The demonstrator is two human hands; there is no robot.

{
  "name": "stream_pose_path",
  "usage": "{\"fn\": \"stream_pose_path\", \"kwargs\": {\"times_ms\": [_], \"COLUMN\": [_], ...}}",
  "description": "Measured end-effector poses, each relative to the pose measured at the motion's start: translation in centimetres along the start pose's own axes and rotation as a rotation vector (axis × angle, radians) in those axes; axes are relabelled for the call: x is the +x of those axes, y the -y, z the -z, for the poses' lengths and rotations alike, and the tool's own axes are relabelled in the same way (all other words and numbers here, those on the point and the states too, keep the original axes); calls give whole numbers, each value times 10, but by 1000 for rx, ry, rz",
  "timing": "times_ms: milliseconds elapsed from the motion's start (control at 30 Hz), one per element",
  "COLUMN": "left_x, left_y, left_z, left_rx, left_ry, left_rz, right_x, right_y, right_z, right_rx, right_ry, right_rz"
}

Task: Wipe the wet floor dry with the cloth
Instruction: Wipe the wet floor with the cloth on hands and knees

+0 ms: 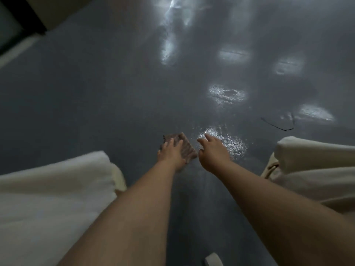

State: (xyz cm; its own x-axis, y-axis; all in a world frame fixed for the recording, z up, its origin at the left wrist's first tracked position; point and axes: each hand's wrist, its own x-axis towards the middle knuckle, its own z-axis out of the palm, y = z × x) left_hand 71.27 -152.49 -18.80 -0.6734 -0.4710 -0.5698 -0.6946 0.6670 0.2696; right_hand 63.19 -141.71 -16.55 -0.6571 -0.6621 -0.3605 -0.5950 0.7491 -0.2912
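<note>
Flat on the cloth [184, 148], the left hand [172, 152] presses it to the floor [86, 96] with straight, spread fingers; nothing is curled round it. Just beside it, toward the middle of the frame, the right hand [212, 152] reaches out with loose, straight fingers and holds nothing, its fingertips at the near edge of a glistening puddle [228, 143]. The brown cloth lies just left of that puddle, apart from it or barely touching; I cannot tell which.

By my reading the wiping is at an early stage: the nearest wet patch is unwiped, and more shining patches [226, 94] run toward the upper right and top of the frame. The next move probably calls for sliding the cloth rightward onto the puddle under steady downward pressure, then working outward to the farther patches.

Pale fabric [48, 189] fills the lower left and right edge, likely the person's clothing, and could trail into the water. A thin dark strand [276, 126] lies on the floor at the right, near one wet patch.
</note>
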Motion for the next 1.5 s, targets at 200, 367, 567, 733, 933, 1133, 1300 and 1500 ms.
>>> {"fn": "stream_pose_path", "kwargs": {"times_ms": [200,367,567,733,933,1133,1300,1500], "left_x": [2,20,53,79,100,109,117,118], "left_y": [5,4,9,30,35,29,26,20], "left_z": [0,-24,-52,-72,-89,-92,-79,-80], "left_rx": [-40,-146,-166,-199,-291,-159,80,62], "left_ry": [-12,0,29,-13,-274,-268,-83,-66], "left_rz": [-31,34,150,323,316,206,251,296], "right_x": [-15,3,53,98,132,156,178,183], "right_y": [-2,-2,-5,-7,2,-34,-114,-131], "right_z": [-5,-18,-50,-92,-147,-153,-123,-104], "right_rx": [-33,-85,-100,-128,-165,-191,-178,14], "right_ry": [-15,34,131,239,278,31,-118,-143], "right_rz": [-50,-32,101,193,334,247,-89,-545]}}
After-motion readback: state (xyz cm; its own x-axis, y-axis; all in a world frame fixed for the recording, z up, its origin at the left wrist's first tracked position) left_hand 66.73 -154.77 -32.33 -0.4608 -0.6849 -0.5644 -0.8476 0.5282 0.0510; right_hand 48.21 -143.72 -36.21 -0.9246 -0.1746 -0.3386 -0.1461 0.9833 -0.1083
